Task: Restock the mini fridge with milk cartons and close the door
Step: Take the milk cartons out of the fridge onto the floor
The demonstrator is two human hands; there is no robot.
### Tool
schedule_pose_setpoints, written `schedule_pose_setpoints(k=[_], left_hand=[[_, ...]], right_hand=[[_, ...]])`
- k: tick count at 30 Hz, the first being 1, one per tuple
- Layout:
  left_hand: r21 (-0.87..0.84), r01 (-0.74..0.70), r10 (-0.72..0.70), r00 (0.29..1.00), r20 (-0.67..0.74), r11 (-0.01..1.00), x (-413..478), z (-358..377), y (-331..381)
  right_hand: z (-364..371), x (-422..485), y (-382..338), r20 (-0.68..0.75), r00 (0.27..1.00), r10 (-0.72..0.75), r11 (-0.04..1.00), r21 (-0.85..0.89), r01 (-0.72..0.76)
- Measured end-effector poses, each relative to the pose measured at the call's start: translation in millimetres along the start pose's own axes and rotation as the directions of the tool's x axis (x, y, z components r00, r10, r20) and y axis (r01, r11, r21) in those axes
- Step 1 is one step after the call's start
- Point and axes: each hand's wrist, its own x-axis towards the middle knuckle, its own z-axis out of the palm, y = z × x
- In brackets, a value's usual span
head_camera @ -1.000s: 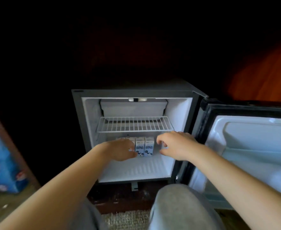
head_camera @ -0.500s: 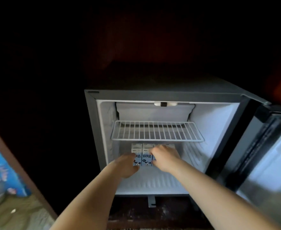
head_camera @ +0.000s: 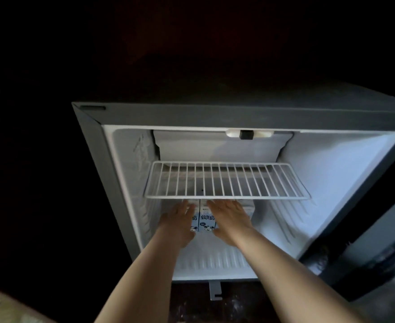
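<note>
**Near left corner.** Pale floor patch (head_camera: 3, 310), blurred and cut off by the picture edge; what it is made of cannot be told. Everything around and above the cabinet is black and unreadable.

**Mini fridge** (head_camera: 110, 183). Grey cabinet, standing open, white liner inside. The far top surface fades into darkness.

**Left hand** (head_camera: 177, 221). Reaches into the lower compartment, under the wire shelf. Released, fingers straight and laid flat against the front of the leftmost carton. The fingertips are partly hidden by the shelf's front edge.

**Milk cartons** (head_camera: 206, 221). Stand upright in a row at the far end of the fridge floor, below the shelf, touching one another. Only one blue-and-white front shows nearly whole, between the two hands. A sliver shows beside the left hand, and pale tops show further right. The count cannot be told, and the print is too small to read.

**Metal foot** (head_camera: 215, 291). Grey bracket below the cabinet's near edge.

**Wire shelf** (head_camera: 226, 183). White, level, spanning the compartment, bare.

**Right hand** (head_camera: 231, 220). Released, fingers extended, palm flat on the cartons at the right of the row, hiding their fronts.

**Light fitting** (head_camera: 247, 134). White housing with a dark block, at the ceiling.

**Door** (head_camera: 378, 234). Swung open at the right, mostly cut off, with its inner face in shadow.
</note>
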Motion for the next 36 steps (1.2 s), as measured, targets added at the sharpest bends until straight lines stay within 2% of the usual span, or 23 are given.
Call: schedule_pose_setpoints(k=[8, 15, 17, 21, 24, 28, 36], left_hand=[[-0.031, 0.024, -0.027, 0.996, -0.083, 0.999, 31, 13, -2], [-0.070, 0.035, -0.050, 0.974, -0.220, 0.997, 36, 17, 0], [-0.131, 0.020, -0.050, 0.972, -0.230, 0.991, 34, 16, -1], [-0.130, -0.031, 0.001, 0.975, -0.223, 0.991, 32, 14, -1], [-0.182, 0.005, -0.035, 0.986, -0.165, 0.983, 26, 16, 1], [-0.152, -0.005, -0.020, 0.986, -0.167, 0.988, 14, 19, 2], [0.043, -0.016, 0.020, 0.994, -0.110, 0.999, -28, 10, 15]], right_hand=[[23, 24, -1, -0.063, 0.998, 0.018, 1.000, 0.009, -0.017], [32, 28, -5, -0.227, 0.974, 0.022, 0.999, 0.039, -0.013], [31, 29, -6, -0.225, 0.974, 0.025, 0.999, 0.030, -0.018], [30, 28, -13, -0.315, 0.949, -0.003, 1.000, -0.002, 0.002], [33, 25, -22, -0.272, 0.961, -0.054, 0.998, -0.050, 0.042], [29, 17, -24, -0.204, 0.977, -0.052, 0.994, -0.100, 0.032], [10, -20, -24, -0.113, 0.968, -0.225, 0.944, -0.271, 0.188]])
